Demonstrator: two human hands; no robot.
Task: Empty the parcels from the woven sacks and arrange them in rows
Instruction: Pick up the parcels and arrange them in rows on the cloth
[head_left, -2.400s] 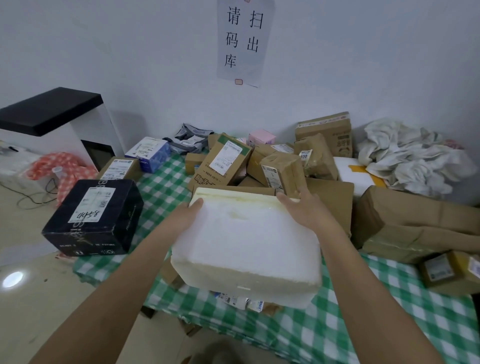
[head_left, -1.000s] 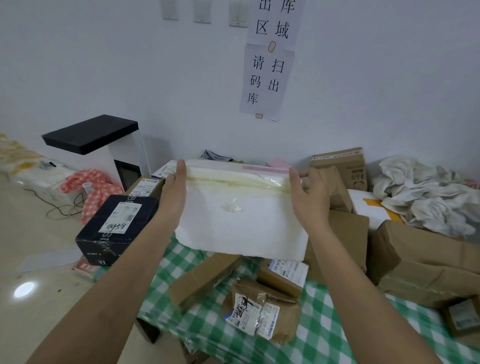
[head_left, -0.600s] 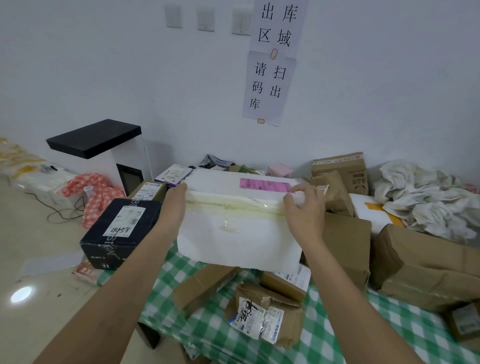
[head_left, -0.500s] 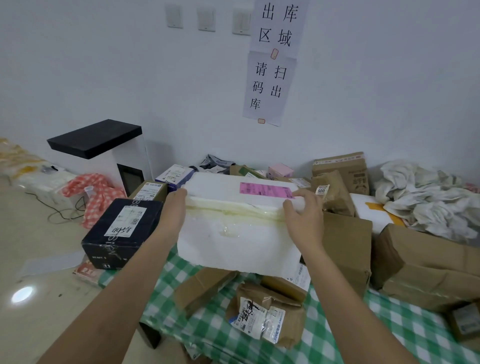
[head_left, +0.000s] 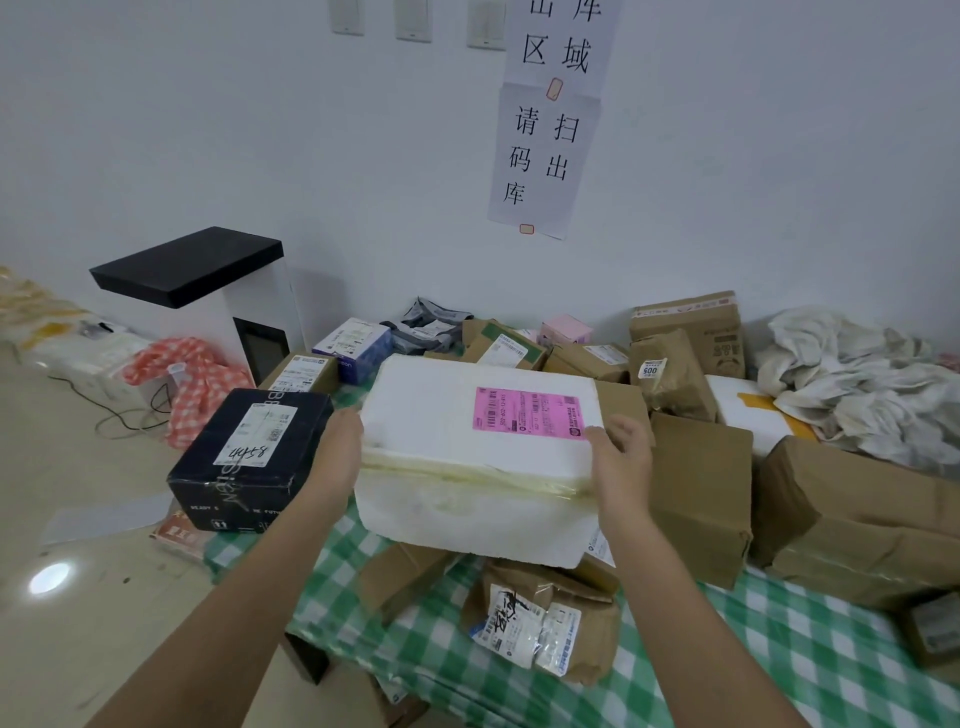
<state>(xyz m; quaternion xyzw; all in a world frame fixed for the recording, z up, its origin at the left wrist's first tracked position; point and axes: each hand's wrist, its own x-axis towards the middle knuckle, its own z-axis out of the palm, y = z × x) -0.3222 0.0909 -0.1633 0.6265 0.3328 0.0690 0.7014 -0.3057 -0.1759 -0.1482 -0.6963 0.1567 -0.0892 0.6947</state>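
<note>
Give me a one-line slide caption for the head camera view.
Both hands, left and right, hold a white foam box with a pink label above parcels on a green checked cloth.

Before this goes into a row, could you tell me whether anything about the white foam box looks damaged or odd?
Yes. The foam box, held between the left hand and right hand, has yellowed, wrinkled tape along its lid seam and faint stains below it. Its lower right corner looks chipped. The pink label seems intact.
</note>
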